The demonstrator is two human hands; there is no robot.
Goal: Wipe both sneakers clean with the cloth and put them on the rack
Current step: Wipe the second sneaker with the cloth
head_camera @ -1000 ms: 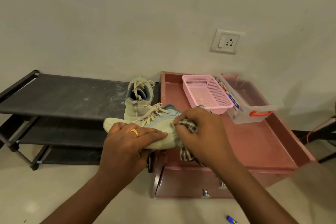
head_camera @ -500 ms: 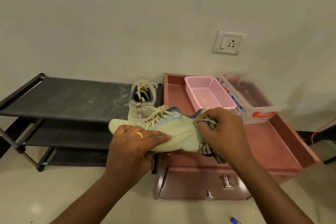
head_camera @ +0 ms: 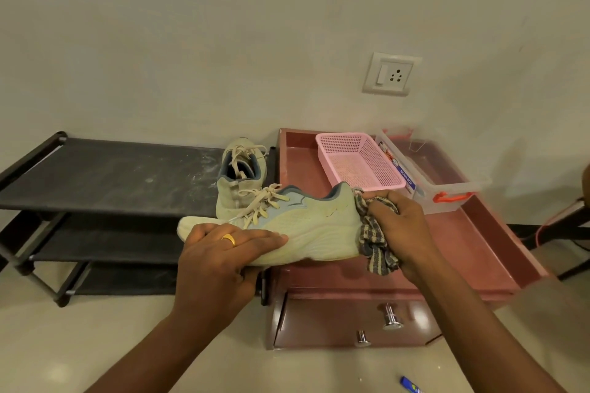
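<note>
My left hand [head_camera: 220, 252] grips a pale green sneaker [head_camera: 313, 226] by its front half and sole, holding it sideways with the toe pointing left. At the sneaker's heel, my right hand [head_camera: 399, 226] holds a bunched grey-and-beige checked cloth [head_camera: 373, 242] against the shoe. The second pale green sneaker [head_camera: 241, 182] stands on the right end of the black shoe rack [head_camera: 105, 179], on its top shelf, toe toward me.
A reddish-brown cabinet [head_camera: 479, 233] with a raised rim and a drawer stands right of the rack. On it are a pink mesh basket [head_camera: 357, 159] and a clear storage box [head_camera: 424, 175] with red clips. A blue pen [head_camera: 412, 384] lies on the floor.
My right hand has slid the cloth to the right along the sneaker's side, from near the laces to the heel. My left hand keeps its hold.
</note>
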